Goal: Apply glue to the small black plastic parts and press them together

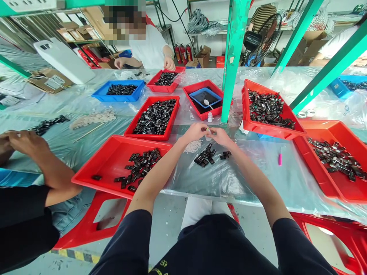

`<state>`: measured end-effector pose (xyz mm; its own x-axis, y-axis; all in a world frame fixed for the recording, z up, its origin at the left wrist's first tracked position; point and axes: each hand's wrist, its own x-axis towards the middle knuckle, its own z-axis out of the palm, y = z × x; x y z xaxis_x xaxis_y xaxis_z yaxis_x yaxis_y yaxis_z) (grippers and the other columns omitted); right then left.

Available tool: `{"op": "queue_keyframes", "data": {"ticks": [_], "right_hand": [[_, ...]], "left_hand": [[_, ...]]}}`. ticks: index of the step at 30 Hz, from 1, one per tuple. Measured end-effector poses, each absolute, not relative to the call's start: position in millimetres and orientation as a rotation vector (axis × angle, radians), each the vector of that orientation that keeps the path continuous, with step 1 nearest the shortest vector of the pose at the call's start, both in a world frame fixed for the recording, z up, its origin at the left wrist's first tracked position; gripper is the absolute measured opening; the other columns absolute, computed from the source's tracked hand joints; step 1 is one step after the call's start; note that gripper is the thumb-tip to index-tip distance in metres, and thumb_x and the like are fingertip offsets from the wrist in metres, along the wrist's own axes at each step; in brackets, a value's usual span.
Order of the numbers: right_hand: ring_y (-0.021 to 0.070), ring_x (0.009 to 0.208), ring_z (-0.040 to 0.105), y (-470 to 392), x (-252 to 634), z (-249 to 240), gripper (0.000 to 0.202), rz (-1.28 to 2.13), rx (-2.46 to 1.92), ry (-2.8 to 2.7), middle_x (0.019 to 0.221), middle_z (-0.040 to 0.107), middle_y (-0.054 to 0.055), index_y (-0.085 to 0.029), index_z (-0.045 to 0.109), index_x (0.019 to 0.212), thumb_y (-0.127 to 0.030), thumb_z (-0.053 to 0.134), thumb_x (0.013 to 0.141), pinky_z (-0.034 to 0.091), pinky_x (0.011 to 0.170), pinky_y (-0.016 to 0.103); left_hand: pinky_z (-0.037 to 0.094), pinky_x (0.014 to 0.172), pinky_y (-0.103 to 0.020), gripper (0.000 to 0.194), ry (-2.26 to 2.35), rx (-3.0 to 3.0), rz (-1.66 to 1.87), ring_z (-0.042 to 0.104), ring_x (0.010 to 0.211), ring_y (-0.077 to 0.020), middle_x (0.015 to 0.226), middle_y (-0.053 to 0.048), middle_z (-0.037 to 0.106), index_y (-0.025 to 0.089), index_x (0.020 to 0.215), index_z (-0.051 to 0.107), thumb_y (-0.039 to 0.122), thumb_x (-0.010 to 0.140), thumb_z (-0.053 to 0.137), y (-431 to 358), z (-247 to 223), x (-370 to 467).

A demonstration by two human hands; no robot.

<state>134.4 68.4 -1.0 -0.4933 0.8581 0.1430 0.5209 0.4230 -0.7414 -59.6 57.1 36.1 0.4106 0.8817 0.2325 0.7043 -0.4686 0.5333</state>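
My left hand (197, 132) and my right hand (220, 136) meet above the plastic-covered table (252, 164), fingers closed and fingertips almost touching. A small dark piece shows at the left fingertips, too small to name. Between the hands is a small whitish, translucent object (208, 136), partly hidden; I cannot tell which hand grips it. Below lie a heap of small black plastic parts (205, 156) and a smaller group of black parts (226, 155). Many tiny whitish pieces (193, 146) are spread under my left wrist. Just beyond my hands stands a small white bottle (210, 117).
Red trays of black parts stand at left (97, 160), behind it (126, 128) and at right (301, 133). A blue tray with a white spoon (207, 103) sits inside a red one. A green post (232, 65) rises ahead. A pink-handled tool (280, 158) lies right. Co-workers sit left and opposite.
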Motion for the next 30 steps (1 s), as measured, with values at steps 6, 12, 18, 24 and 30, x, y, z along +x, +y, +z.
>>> {"op": "queue_keyframes", "data": {"ticks": [6, 12, 18, 24, 30], "right_hand": [[0.0214, 0.095, 0.067, 69.8, 131.9, -6.2, 0.03, 0.923, -1.128, -2.079, 0.106, 0.079, 0.005, -0.018, 0.078, 0.109, -0.037, 0.071, 0.087, 0.048, 0.086, 0.029], [0.0215, 0.088, 0.065, 68.1, 129.1, -16.2, 0.032, 0.832, -1.207, -2.03, 0.093, 0.078, 0.006, -0.017, 0.078, 0.1, -0.044, 0.071, 0.084, 0.049, 0.08, 0.03], [0.0225, 0.087, 0.067, 73.3, 129.3, -21.9, 0.041, 0.9, -1.149, -2.008, 0.097, 0.079, 0.008, -0.017, 0.078, 0.105, -0.05, 0.073, 0.081, 0.05, 0.08, 0.032], [0.0219, 0.085, 0.065, 74.3, 129.7, -22.7, 0.047, 0.918, -1.138, -1.998, 0.096, 0.078, 0.007, -0.018, 0.077, 0.101, -0.058, 0.071, 0.078, 0.049, 0.079, 0.032], [0.0227, 0.082, 0.063, 74.1, 131.2, -21.6, 0.044, 0.946, -1.125, -1.992, 0.086, 0.075, 0.006, -0.019, 0.077, 0.095, -0.058, 0.07, 0.077, 0.048, 0.078, 0.033]], "left_hand": [[0.046, 0.079, -0.034, 0.017, 1.523, 2.305, 0.753, 0.065, 0.082, -0.0224, 0.087, -0.008, 0.074, 0.018, 0.081, 0.073, 0.032, 0.089, 0.068, 53.7, 26.5, -53.5], [0.044, 0.074, -0.032, 0.028, 1.742, 2.204, 0.821, 0.063, 0.079, -0.022, 0.083, -0.008, 0.071, 0.018, 0.079, 0.069, 0.043, 0.088, 0.074, 49.1, 21.4, -45.7], [0.046, 0.076, -0.031, 0.023, 1.376, 2.289, 0.797, 0.064, 0.077, -0.0185, 0.099, -0.007, 0.074, 0.018, 0.102, 0.076, 0.033, 0.085, 0.071, 53.8, 32.7, -58.1], [0.046, 0.075, -0.031, 0.016, 1.484, 2.254, 0.708, 0.064, 0.078, -0.0199, 0.086, -0.007, 0.074, 0.016, 0.087, 0.075, 0.031, 0.082, 0.072, 55.8, 39.1, -59.9], [0.044, 0.072, -0.03, 0.034, 1.549, 2.259, 0.668, 0.064, 0.08, -0.0204, 0.09, -0.007, 0.074, 0.015, 0.102, 0.074, 0.045, 0.087, 0.067, 52.6, 42.2, -51.3]]}}
